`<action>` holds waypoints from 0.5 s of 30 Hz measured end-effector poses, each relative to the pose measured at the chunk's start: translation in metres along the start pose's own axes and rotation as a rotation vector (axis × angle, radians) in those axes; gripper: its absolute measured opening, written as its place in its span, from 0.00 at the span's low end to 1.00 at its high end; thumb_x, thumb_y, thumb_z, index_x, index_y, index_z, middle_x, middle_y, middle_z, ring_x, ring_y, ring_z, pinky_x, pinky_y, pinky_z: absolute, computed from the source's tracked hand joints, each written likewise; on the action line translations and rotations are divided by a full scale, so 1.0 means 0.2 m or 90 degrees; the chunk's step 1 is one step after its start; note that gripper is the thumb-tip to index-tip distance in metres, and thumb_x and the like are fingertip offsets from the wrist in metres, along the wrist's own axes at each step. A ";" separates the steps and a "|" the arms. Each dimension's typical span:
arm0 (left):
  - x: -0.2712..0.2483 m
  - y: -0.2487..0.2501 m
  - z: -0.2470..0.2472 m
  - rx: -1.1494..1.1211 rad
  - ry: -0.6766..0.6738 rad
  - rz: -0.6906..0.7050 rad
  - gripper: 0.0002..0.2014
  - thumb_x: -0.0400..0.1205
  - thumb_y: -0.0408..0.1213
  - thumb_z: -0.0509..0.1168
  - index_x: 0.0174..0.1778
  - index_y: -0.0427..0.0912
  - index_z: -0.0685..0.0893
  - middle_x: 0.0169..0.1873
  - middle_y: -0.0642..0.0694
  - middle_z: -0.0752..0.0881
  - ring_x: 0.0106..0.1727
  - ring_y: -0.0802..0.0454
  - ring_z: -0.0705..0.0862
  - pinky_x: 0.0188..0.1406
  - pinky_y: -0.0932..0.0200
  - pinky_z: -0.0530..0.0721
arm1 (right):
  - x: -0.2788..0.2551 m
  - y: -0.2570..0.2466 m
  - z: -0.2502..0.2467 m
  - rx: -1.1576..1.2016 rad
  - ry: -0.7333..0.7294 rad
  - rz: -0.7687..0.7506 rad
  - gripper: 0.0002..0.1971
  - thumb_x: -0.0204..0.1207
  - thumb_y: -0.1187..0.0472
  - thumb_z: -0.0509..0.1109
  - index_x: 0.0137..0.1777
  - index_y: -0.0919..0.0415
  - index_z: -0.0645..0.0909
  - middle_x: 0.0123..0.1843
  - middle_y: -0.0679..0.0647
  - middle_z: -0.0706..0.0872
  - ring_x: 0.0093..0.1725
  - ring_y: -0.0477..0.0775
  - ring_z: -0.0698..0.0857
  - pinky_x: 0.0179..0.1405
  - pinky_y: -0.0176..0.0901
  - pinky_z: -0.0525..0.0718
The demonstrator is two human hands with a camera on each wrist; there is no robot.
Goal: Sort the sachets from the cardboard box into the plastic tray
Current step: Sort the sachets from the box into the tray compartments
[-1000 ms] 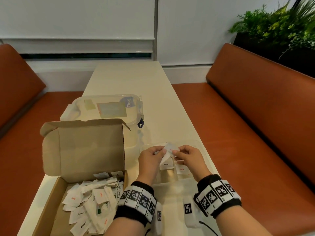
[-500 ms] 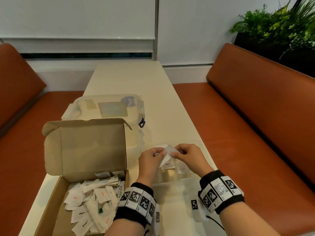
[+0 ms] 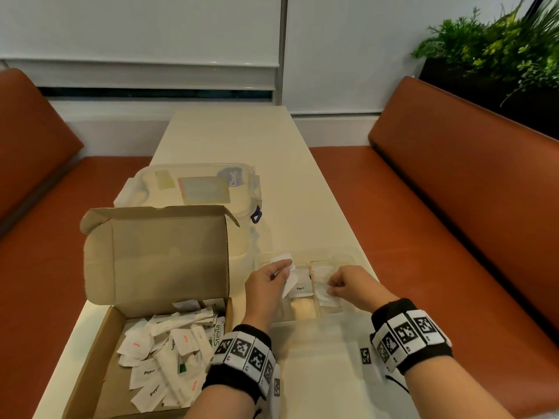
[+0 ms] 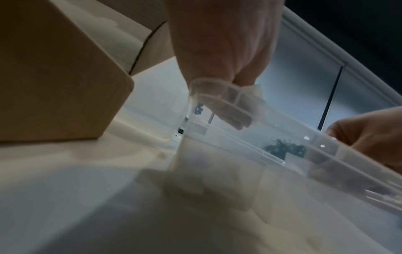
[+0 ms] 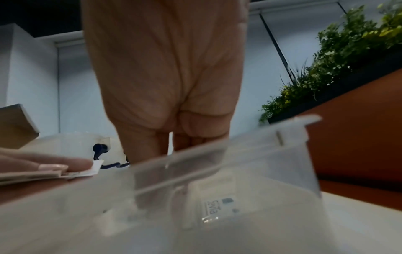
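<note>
The step in hand is dealing sorted sachets into their compartments. The left hand (image 3: 266, 285) hovers over the 9 o'clock end of the clear, compartmented plastic tray (image 3: 354, 258), its fingers (image 3: 282, 269) curled round a small fan of white paper sachets (image 3: 287, 263). The right hand (image 3: 348, 287) sits at the tray's 3 o'clock side, fingers bent low into a compartment and, as far as the head view shows, pinching the edge of a white sachet with red print (image 3: 328, 296); the right wrist view hides the fingertips behind the tray wall, so I cannot tell how firm that hold is. A sachet marked "Pepper" (image 3: 300, 288) already lies in the middle compartment, and the right wrist view shows a Stevia sachet (image 5: 214, 208) through the clear wall.

The open brown cardboard box (image 3: 157, 261) stands at 9 o'clock of the tray on the pale counter (image 3: 230, 137), with a loose heap of white sachets (image 3: 169, 355) in it, so most of the task probably remains. A lidded clear plastic container (image 3: 193, 186) sits at 12 o'clock of the box.

Next, the right hand likely needs to release its sachet flat, then take the following one from the left hand's fan, read its print and match the compartment.
</note>
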State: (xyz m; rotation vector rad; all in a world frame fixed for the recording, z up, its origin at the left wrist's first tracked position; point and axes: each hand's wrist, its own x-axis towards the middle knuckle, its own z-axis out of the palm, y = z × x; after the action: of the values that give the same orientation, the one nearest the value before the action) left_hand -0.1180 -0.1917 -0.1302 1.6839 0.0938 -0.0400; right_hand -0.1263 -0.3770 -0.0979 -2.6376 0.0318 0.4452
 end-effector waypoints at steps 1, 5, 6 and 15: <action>0.00 0.00 0.00 0.001 -0.001 0.002 0.10 0.82 0.33 0.66 0.56 0.46 0.89 0.47 0.59 0.86 0.50 0.69 0.81 0.57 0.71 0.76 | 0.00 0.00 0.00 -0.024 -0.016 0.003 0.09 0.80 0.61 0.67 0.49 0.65 0.87 0.46 0.56 0.88 0.39 0.47 0.82 0.39 0.29 0.76; 0.01 -0.01 0.00 0.007 -0.004 0.007 0.11 0.82 0.31 0.66 0.56 0.45 0.89 0.48 0.59 0.86 0.51 0.69 0.81 0.56 0.72 0.75 | 0.01 -0.02 0.02 -0.095 -0.026 0.010 0.11 0.79 0.62 0.68 0.59 0.63 0.86 0.56 0.57 0.88 0.56 0.55 0.85 0.58 0.39 0.81; 0.01 -0.01 0.00 0.009 -0.006 0.008 0.11 0.82 0.31 0.66 0.57 0.45 0.89 0.48 0.58 0.86 0.52 0.67 0.81 0.57 0.72 0.75 | 0.00 -0.02 0.03 -0.106 -0.025 0.006 0.11 0.79 0.62 0.69 0.58 0.63 0.86 0.56 0.57 0.88 0.56 0.54 0.85 0.58 0.39 0.81; 0.01 0.00 0.01 0.016 -0.009 0.012 0.11 0.82 0.31 0.66 0.57 0.44 0.89 0.48 0.58 0.86 0.49 0.71 0.81 0.47 0.82 0.76 | -0.02 0.02 0.04 -0.011 0.100 -0.058 0.01 0.73 0.65 0.73 0.42 0.58 0.85 0.46 0.50 0.81 0.42 0.44 0.77 0.42 0.31 0.74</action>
State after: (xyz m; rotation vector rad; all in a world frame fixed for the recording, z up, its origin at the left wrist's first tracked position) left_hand -0.1158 -0.1925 -0.1311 1.7085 0.0668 -0.0391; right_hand -0.1326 -0.3764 -0.1059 -2.6727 -0.0418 0.2079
